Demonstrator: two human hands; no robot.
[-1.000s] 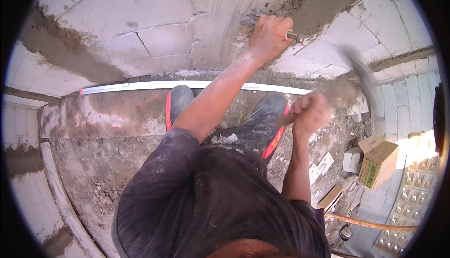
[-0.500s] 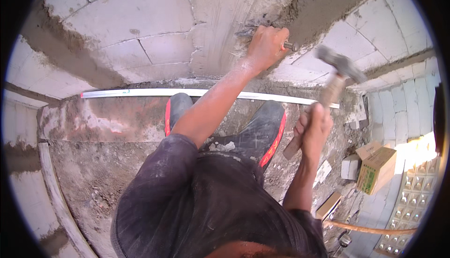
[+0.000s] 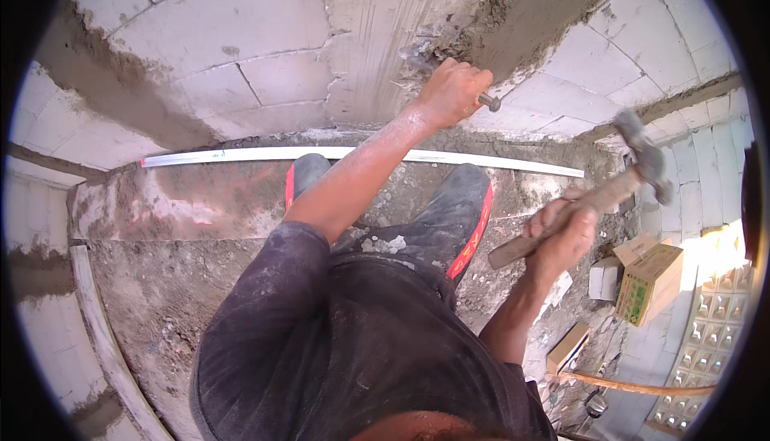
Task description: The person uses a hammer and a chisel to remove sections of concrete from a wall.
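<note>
My left hand (image 3: 453, 92) is closed around a metal chisel (image 3: 490, 103), whose round struck end sticks out to the right of the fist. The chisel's other end points at a rough, chipped patch in the plastered strip (image 3: 373, 56) of the wall; its tip is hard to make out. Lower right, my right hand (image 3: 564, 236) grips a hammer (image 3: 605, 192) by its wooden handle. The hammer's steel head (image 3: 644, 156) is up and to the right, well apart from the chisel. Grey dust coats my left wrist.
White block walls (image 3: 216, 24) with mortar bands surround me. A long white straightedge (image 3: 265, 154) lies along the wall's foot. At right are a cardboard box (image 3: 650, 281), a white block piece (image 3: 603, 279), a smaller box (image 3: 568, 348), a wooden stick (image 3: 642, 387) and patterned vent blocks (image 3: 706, 329).
The hammer has swung back to the right and away from the chisel, my right hand moving with it. My left hand and the chisel have dropped slightly lower in view.
</note>
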